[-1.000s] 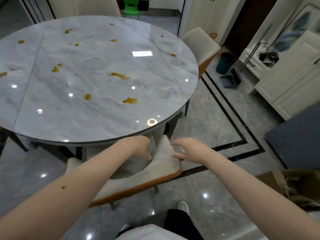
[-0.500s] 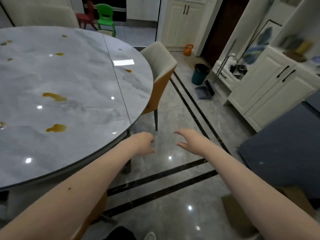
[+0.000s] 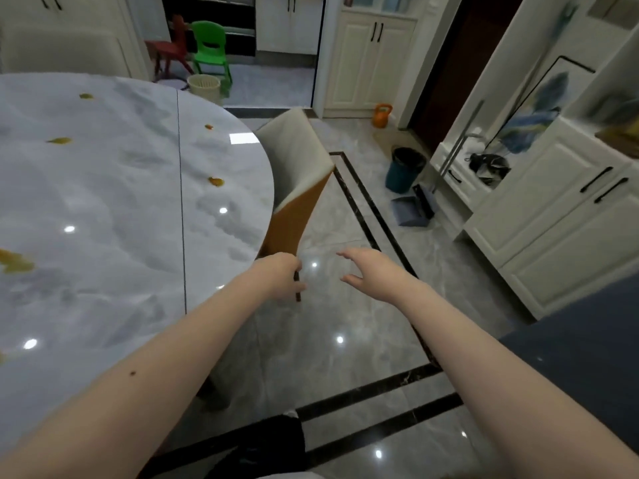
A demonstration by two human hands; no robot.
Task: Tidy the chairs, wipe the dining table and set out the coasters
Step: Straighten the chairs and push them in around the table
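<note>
Both bare arms reach forward from the bottom of the view, past the edge of a round dining table. Left hand is loosely curled with nothing in it, hovering just off the table's rim and in front of the dark leg of a chair; whether it touches that leg cannot be told. Right hand is spread wide, fingers splayed and palm down, over the shiny grey floor to the right of the chair, also holding nothing.

That chair, cream inside and orange on its back, stands against the table's right edge, turned at an angle with its back tilting away from the table. The tabletop is glossy grey marble with a thin seam running across it, and it is dirty: amber spills dot the surface, several near the seam and a larger one at the table's far left.

Beyond the chair, well away from the table, a blue bin and a dustpan sit on the floor beside white cabinets. Behind the table, a small green chair, a small red chair and a pale basket stand in a doorway. An orange kettlebell rests on the floor further back.
</note>
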